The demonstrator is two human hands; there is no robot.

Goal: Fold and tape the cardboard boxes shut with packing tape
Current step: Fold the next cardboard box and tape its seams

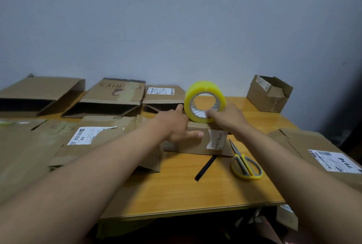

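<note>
A small closed cardboard box [197, 143] with a white label lies on the wooden table [186, 190] in the middle. My left hand [176, 124] presses on its top, thumb down the front face, index finger stretched toward the far edge. A yellow roll of packing tape [203, 102] stands upright on the box's far edge. My right hand [227, 118] grips the roll, fingers inside its core.
Yellow-handled scissors [244, 163] and a black pen [205, 167] lie in front of the box. Flattened cardboard boxes [88, 138] cover the left side and back. An open small box [268, 94] stands at the back right; another labelled box [323, 153] sits at right.
</note>
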